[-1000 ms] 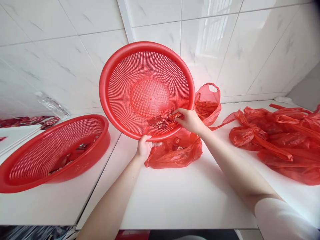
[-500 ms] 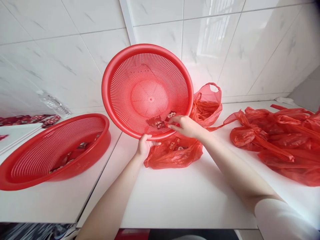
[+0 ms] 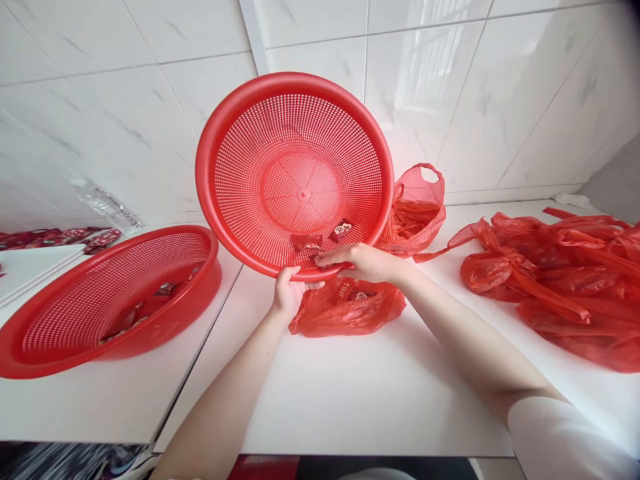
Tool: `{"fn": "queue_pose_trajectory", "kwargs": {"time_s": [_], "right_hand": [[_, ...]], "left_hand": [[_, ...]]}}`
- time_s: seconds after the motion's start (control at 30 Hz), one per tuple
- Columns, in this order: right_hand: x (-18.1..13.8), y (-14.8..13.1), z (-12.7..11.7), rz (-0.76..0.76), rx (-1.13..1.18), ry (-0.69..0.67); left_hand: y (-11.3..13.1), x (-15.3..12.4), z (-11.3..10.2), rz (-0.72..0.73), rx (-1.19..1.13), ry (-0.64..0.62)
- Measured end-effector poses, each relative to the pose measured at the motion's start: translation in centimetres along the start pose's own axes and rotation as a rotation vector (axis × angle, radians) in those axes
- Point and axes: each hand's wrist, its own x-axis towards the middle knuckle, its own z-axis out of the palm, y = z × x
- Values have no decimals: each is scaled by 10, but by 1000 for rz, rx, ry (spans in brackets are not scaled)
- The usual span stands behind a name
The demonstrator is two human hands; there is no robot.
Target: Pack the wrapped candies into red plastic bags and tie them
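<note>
2 round red perforated plastic baskets are in view. The left hand (image 3: 286, 293) has 1 of them, the held basket (image 3: 240, 167), clamped by the lowest part of its rim, with the thumb over the front edge and the fingers curled behind. This basket stands tipped up on edge above the grip. Its open mouth faces the person and its bottom is turned to the tiled wall. Being round, it has no long axis.

The right hand (image 3: 363, 261) lies just right of the grip, fingers stretched almost flat and pointing left along the low inner wall, touching it. Whether anything is pinched beneath them cannot be told. 2 small red wrapped packets (image 3: 341, 230) lie loose on the mesh just above those fingers.

Directly under the grip, 1 crumpled red plastic bag (image 3: 350, 310) lies on the white counter (image 3: 350, 400), with printed packets showing inside. 1 open handled bag (image 3: 417, 207) stands up and right of the grip, behind the rim. A heap of red bags (image 3: 550, 280) sprawls far right. The second basket (image 3: 170, 320) rests flat on the counter well left of the grip, with some packets in it.
</note>
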Motion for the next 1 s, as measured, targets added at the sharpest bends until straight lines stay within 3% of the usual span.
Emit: {"fn": "queue_pose_trajectory", "kwargs": {"time_s": [0.4,0.63,0.9,1.0], "right_hand": [[0,-8,-8,47,66,130],[-1,-23,-13,90,143,45],[1,-10,-5,155,26,-109],[1,-8,-4,157,43,-106]], "left_hand": [[4,3,-5,-1,25,19],[5,5,-6,11,54,22],[5,4,-4,26,71,55],[4,4,-5,21,71,52]]}}
